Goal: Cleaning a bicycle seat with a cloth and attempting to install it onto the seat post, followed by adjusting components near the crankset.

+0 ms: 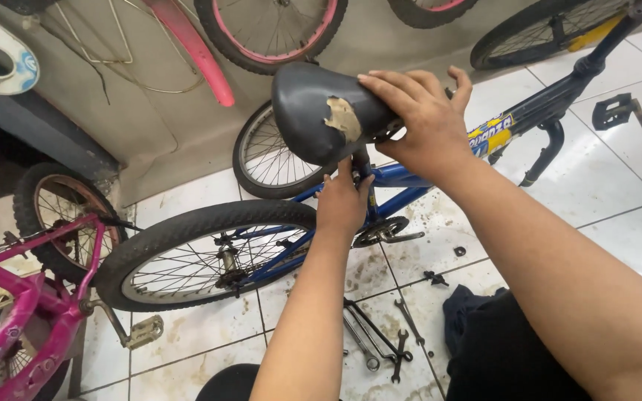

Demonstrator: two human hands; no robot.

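Two bikes sit low on the tiled floor (pixel 202 327). Biggest is the blue bike (pixel 403 178), standing in the middle with its back wheel (pixel 202 256) toward the left. A pink bike (pixel 31 312) is at the left edge, and its wheel is just beside the blue bike's back wheel. More wheels lean on the grey wall (pixel 157 126) behind, one with a pink rim (pixel 269 33) at the top.

Next is the black seat (pixel 321 111) of the blue bike. It is up high, in the middle of the view, and it has a torn patch where tan stuff shows. The right hand (pixel 421 115) is wrapped over the narrow end of the seat, fingers on top and thumb up at the far side, so it is clamped on the seat. The left hand (pixel 343 200) is right under the seat, at the post that holds it. Its fingers are curled close there, but I cannot tell if they grip the post or only touch it.

A dark cloth (pixel 499 341) lies on the floor at the lower right. Smallest are the wrenches (pixel 377 338), lying together on the dirty tiles just beside the cloth, between the two arms.
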